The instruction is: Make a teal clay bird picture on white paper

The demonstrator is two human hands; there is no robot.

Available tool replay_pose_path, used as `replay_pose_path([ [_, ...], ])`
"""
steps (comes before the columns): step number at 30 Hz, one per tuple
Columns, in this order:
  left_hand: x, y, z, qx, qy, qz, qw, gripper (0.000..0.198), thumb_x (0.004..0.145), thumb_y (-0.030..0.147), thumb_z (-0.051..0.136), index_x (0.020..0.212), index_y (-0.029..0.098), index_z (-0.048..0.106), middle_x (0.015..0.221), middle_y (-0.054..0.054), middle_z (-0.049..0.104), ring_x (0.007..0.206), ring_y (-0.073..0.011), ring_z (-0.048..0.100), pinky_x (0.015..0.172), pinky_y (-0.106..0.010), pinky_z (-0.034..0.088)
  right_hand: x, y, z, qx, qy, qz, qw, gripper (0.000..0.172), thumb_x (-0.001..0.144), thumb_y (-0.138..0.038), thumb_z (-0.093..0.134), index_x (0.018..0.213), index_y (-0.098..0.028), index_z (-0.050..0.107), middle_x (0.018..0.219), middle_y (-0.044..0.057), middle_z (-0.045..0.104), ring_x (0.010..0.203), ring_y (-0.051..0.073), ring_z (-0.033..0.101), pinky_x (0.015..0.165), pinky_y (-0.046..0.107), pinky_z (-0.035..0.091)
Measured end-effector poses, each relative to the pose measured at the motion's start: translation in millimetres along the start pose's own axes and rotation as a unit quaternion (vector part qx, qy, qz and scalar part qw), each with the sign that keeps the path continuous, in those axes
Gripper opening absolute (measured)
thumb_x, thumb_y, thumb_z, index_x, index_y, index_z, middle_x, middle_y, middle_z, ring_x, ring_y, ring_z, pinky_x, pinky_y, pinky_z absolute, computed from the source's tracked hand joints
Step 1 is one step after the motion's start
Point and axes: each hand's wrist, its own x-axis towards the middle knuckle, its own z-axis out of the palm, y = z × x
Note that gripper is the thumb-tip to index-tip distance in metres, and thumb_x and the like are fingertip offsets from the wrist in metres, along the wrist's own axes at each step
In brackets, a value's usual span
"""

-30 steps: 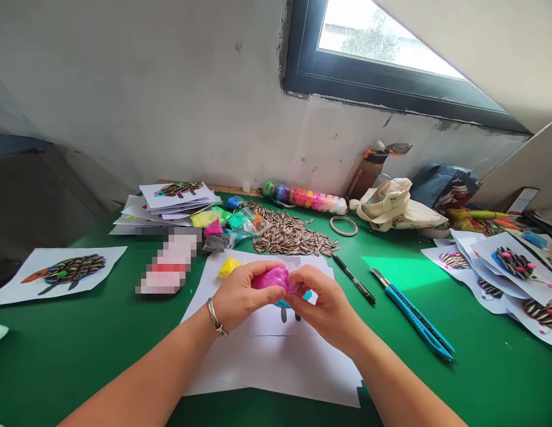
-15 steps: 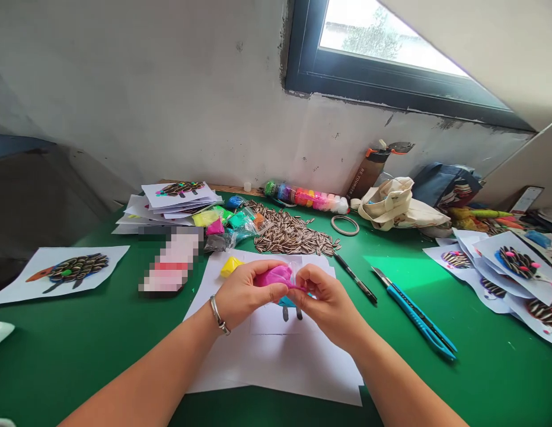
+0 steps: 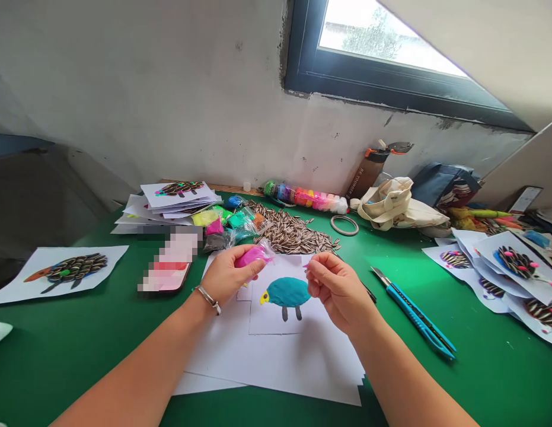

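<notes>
My left hand (image 3: 229, 274), with a metal bangle at the wrist, is closed round a magenta lump of clay (image 3: 254, 255) in clear wrapping. To its right, my right hand (image 3: 331, 284) pinches a tiny magenta bit (image 3: 306, 267) between thumb and forefinger. Between and below the hands lies a blue clay bird shape (image 3: 288, 292) with a yellow head and two dark legs, on white paper (image 3: 276, 362). The right fingers partly cover the blue shape's right end.
Sunflower seeds (image 3: 293, 232) are piled behind the paper, beside bagged clay (image 3: 240, 219). A blue cutter (image 3: 418, 317) and a partly hidden black pen (image 3: 370, 293) lie right. Seed pictures (image 3: 71, 273) sit left, with more (image 3: 518, 264) right. A bottle (image 3: 367, 172) stands behind.
My hands have moved apart, the left going left with the magenta lump, the right holding a small bit pulled away from it. The blue shape and its yellow head now show between them.
</notes>
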Motion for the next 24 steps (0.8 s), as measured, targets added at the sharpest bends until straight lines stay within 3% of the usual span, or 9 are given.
replay_pose_path([
  [3,4,-4,-4.1,0.07,0.038,0.006,0.997,0.064,0.071,0.055,0.07,0.12,0.015,0.062,0.085,-0.006,0.07,0.07,-0.0217,0.067,0.061,-0.031,0.055,0,0,1,0.046,0.008,0.015,0.999,0.028,0.074,-0.04,0.077,0.077,-0.018,0.059,0.065,-0.002,0.06,0.052,0.007,0.048,0.049,0.02,0.037],
  [8,15,-13,-10.6,0.203,0.128,0.029,0.97,0.055,0.075,0.053,0.066,0.119,0.02,0.065,0.111,-0.008,0.069,0.094,-0.0269,0.066,0.083,-0.035,0.052,0,0,1,0.047,0.011,0.029,0.998,0.031,0.072,-0.042,0.078,0.077,-0.018,0.057,0.067,0.0,0.064,0.053,0.009,0.054,0.052,0.021,0.042],
  [16,22,-20,-13.9,0.225,0.152,0.032,0.962,0.057,0.081,0.055,0.058,0.127,0.021,0.059,0.118,-0.007,0.068,0.103,-0.0254,0.064,0.089,-0.033,0.05,0,1,2,0.056,-0.001,0.032,0.998,0.028,0.071,-0.031,0.08,0.082,-0.02,0.057,0.073,0.0,0.065,0.06,0.01,0.058,0.059,0.024,0.045],
  [24,21,-19,-10.7,0.276,0.146,0.061,0.948,0.053,0.083,0.049,0.057,0.129,0.022,0.058,0.122,-0.006,0.066,0.11,-0.0267,0.062,0.095,-0.034,0.047,-1,2,1,0.038,-0.012,0.034,0.999,0.029,0.071,-0.033,0.08,0.084,-0.019,0.058,0.074,0.0,0.067,0.062,0.011,0.06,0.061,0.025,0.046],
])
